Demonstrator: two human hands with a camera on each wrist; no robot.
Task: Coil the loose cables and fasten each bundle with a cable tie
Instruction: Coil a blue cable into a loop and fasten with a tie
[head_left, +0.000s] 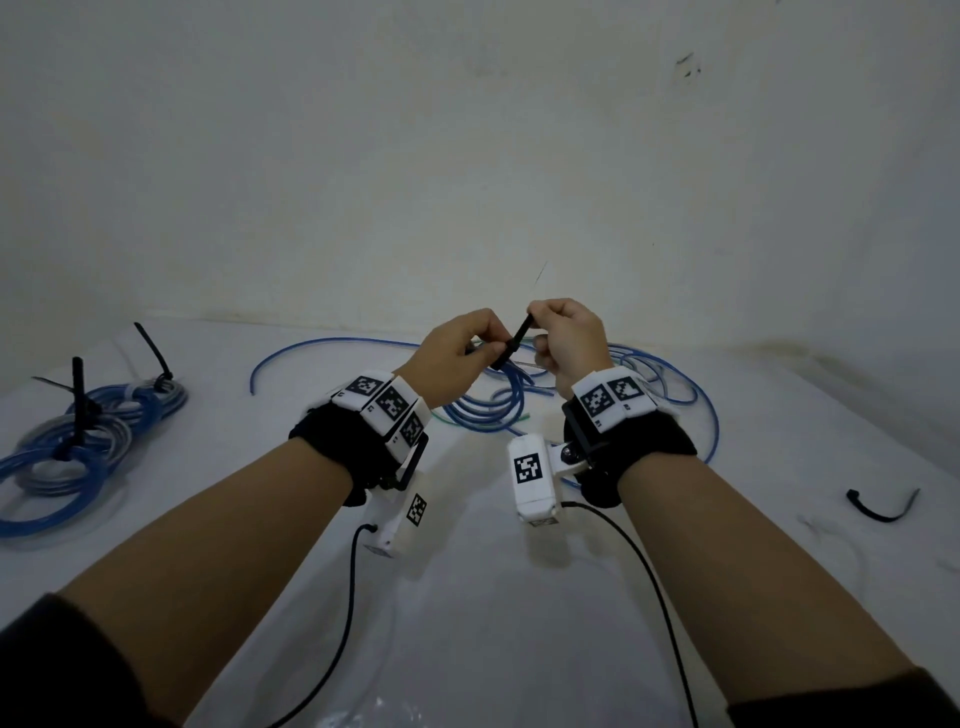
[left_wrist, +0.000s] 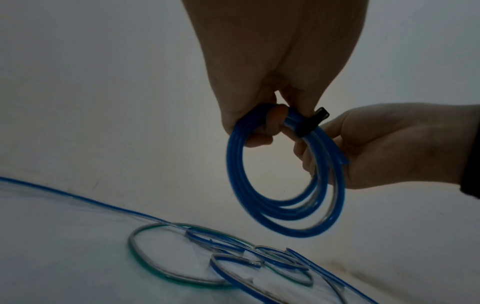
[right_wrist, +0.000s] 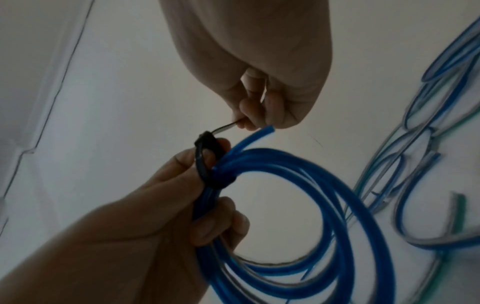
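Above the middle of the table my left hand (head_left: 467, 348) grips a coil of blue cable (head_left: 483, 415) at its top. A black cable tie (head_left: 511, 343) loops round the gathered strands there. My right hand (head_left: 550, 332) pinches the tie's tail, which sticks up between the two hands. In the left wrist view the coil (left_wrist: 259, 205) hangs as a ring of several turns below the left hand (left_wrist: 262, 127), with the tie's head (left_wrist: 320, 113) beside the right hand (left_wrist: 376, 148). In the right wrist view the right hand (right_wrist: 257, 115) holds the tail, and the tie (right_wrist: 205, 164) sits loosely round the coil (right_wrist: 337, 205).
Two tied blue bundles (head_left: 78, 447) lie at the table's left, their black tie tails standing up. Loose blue and green-edged cables (head_left: 696, 395) sprawl on the white table (head_left: 493, 597) under and behind the hands. A spare black tie (head_left: 880, 506) lies at the right. A wall stands close behind.
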